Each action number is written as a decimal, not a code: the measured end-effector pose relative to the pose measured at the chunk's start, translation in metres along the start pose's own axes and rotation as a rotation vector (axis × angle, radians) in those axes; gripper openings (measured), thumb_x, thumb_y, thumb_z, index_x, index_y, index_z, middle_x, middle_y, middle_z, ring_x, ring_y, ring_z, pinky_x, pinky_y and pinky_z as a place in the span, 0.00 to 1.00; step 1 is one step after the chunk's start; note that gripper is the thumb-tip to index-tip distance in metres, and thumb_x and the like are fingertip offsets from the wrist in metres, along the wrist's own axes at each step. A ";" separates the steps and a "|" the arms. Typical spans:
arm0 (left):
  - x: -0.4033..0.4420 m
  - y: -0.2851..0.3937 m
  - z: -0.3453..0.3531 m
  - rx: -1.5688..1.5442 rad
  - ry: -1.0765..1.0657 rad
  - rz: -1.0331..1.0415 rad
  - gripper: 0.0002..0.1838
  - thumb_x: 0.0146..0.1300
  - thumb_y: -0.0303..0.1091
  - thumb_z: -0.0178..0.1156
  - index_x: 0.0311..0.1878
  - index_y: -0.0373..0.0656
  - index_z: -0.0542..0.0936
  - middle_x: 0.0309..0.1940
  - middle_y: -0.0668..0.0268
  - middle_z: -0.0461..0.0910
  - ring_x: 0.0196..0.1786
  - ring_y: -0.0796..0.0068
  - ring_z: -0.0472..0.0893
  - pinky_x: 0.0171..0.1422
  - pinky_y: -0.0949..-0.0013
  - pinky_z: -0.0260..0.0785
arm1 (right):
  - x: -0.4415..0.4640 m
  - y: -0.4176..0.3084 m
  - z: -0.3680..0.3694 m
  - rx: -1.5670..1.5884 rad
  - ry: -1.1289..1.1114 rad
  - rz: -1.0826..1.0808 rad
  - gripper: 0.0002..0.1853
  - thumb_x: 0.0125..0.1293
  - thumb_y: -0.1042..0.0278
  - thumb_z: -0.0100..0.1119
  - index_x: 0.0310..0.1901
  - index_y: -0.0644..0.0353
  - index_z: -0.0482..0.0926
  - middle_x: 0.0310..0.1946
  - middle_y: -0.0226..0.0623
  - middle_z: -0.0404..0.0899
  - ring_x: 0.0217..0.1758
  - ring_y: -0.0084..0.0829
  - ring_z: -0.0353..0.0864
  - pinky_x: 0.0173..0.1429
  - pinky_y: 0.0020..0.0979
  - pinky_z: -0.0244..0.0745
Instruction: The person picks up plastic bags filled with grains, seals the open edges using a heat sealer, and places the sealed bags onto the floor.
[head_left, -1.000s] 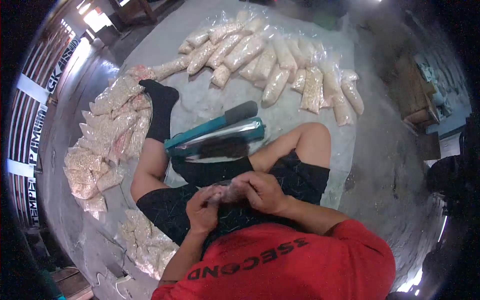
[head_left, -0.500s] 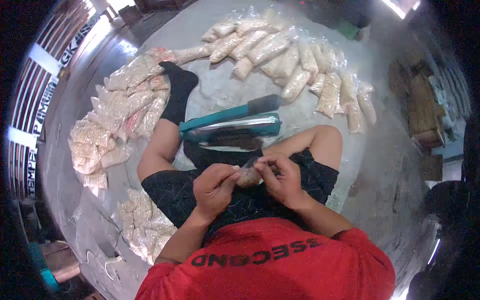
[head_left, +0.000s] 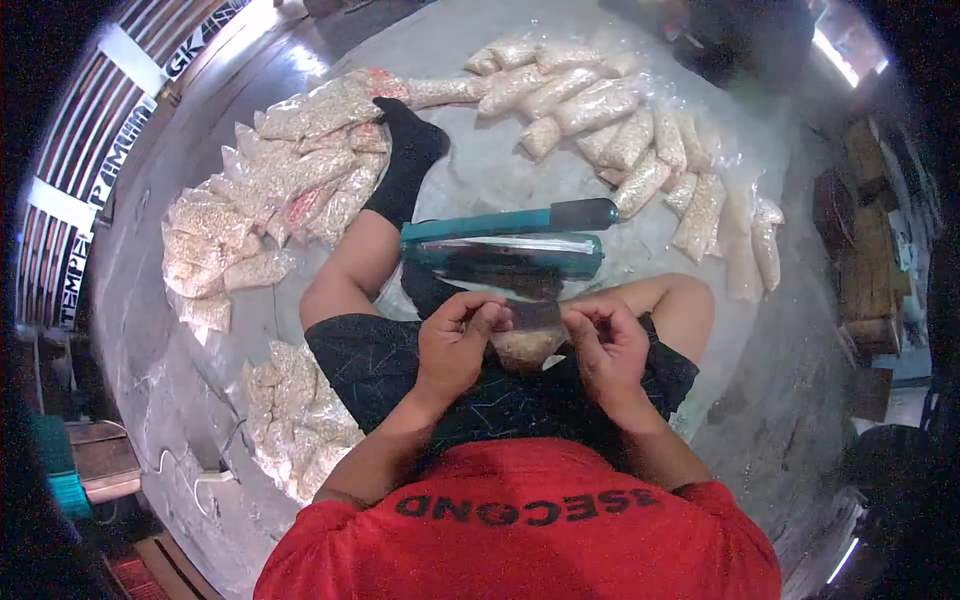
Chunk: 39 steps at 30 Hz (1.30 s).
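Observation:
Between my hands, above my lap, hangs a small clear plastic bag (head_left: 527,345) with pale brownish contents at its bottom. My left hand (head_left: 458,345) pinches the bag's upper left corner between thumb and fingers. The upper right corner is pinched in my right hand (head_left: 610,350). Just beyond the bag, a teal hand sealer (head_left: 500,245) with a dark handle end lies across my legs, touched by neither hand.
Filled clear bags (head_left: 300,170) form a pile on the left, with another pile (head_left: 295,420) at the lower left. More long filled bags (head_left: 600,110) lie at the far side. Wooden boxes (head_left: 870,250) stand at the right edge.
My hands have moved apart, and the bag, bunched up earlier, now hangs spread between them. The view has shifted, so the surroundings appear further right and turned slightly.

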<state>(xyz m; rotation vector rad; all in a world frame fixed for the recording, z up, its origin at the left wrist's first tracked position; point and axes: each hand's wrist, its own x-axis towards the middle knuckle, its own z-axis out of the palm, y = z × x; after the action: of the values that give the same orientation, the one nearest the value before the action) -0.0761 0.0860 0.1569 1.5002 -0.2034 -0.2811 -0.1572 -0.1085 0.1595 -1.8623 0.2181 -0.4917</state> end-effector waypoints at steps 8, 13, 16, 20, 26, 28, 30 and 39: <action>0.020 0.005 0.011 0.082 0.001 -0.045 0.07 0.68 0.30 0.68 0.44 0.37 0.83 0.34 0.63 0.86 0.34 0.74 0.85 0.43 0.71 0.79 | 0.007 0.016 0.027 0.420 0.209 0.089 0.10 0.72 0.65 0.66 0.44 0.64 0.84 0.35 0.33 0.86 0.39 0.24 0.84 0.46 0.28 0.80; 0.039 -0.011 0.016 -0.205 0.102 -0.264 0.07 0.68 0.29 0.68 0.43 0.36 0.82 0.34 0.64 0.84 0.30 0.77 0.83 0.35 0.74 0.78 | 0.022 0.031 0.020 0.276 0.021 0.356 0.13 0.77 0.62 0.59 0.48 0.64 0.84 0.34 0.34 0.87 0.37 0.22 0.84 0.45 0.27 0.81; 0.053 -0.028 0.013 -0.395 0.085 -0.407 0.10 0.71 0.35 0.66 0.44 0.37 0.82 0.35 0.64 0.84 0.29 0.78 0.82 0.35 0.74 0.78 | 0.034 0.046 0.033 0.376 0.065 0.355 0.14 0.77 0.61 0.59 0.48 0.65 0.83 0.33 0.33 0.87 0.33 0.21 0.83 0.41 0.28 0.82; 0.057 -0.040 0.016 -0.451 0.072 -0.343 0.12 0.74 0.39 0.62 0.45 0.38 0.82 0.35 0.65 0.84 0.32 0.79 0.81 0.38 0.74 0.76 | 0.043 0.049 0.043 0.199 0.114 0.335 0.14 0.77 0.60 0.60 0.46 0.65 0.84 0.30 0.29 0.84 0.30 0.19 0.80 0.37 0.25 0.80; 0.067 -0.079 0.024 -0.296 0.170 -0.388 0.11 0.74 0.37 0.60 0.43 0.36 0.82 0.32 0.67 0.82 0.36 0.75 0.81 0.43 0.70 0.73 | 0.045 0.111 0.063 0.130 0.135 0.398 0.18 0.75 0.54 0.61 0.44 0.65 0.85 0.31 0.33 0.86 0.31 0.23 0.81 0.38 0.31 0.78; 0.076 -0.080 0.025 -0.312 0.196 -0.410 0.11 0.74 0.35 0.59 0.41 0.35 0.81 0.31 0.66 0.81 0.34 0.74 0.80 0.42 0.69 0.73 | 0.042 0.122 0.067 0.199 0.105 0.529 0.20 0.74 0.52 0.60 0.43 0.66 0.85 0.32 0.36 0.87 0.33 0.26 0.83 0.41 0.34 0.79; 0.084 -0.083 0.025 -0.153 0.174 -0.483 0.12 0.73 0.38 0.58 0.44 0.37 0.82 0.35 0.66 0.83 0.35 0.74 0.81 0.41 0.67 0.75 | 0.044 0.132 0.072 0.112 0.136 0.508 0.20 0.73 0.53 0.61 0.43 0.67 0.85 0.32 0.39 0.87 0.35 0.30 0.84 0.43 0.36 0.79; 0.097 -0.121 0.042 -0.467 0.287 -0.489 0.11 0.73 0.34 0.58 0.41 0.35 0.81 0.32 0.63 0.82 0.33 0.72 0.81 0.42 0.67 0.74 | 0.063 0.153 0.087 -0.128 0.191 0.584 0.17 0.69 0.58 0.61 0.43 0.67 0.86 0.34 0.51 0.88 0.40 0.45 0.88 0.48 0.42 0.78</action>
<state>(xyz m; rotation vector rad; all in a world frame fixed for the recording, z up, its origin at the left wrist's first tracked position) -0.0034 0.0108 0.0349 1.0888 0.4411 -0.4619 -0.0494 -0.1104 0.0067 -1.7661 0.9077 -0.2493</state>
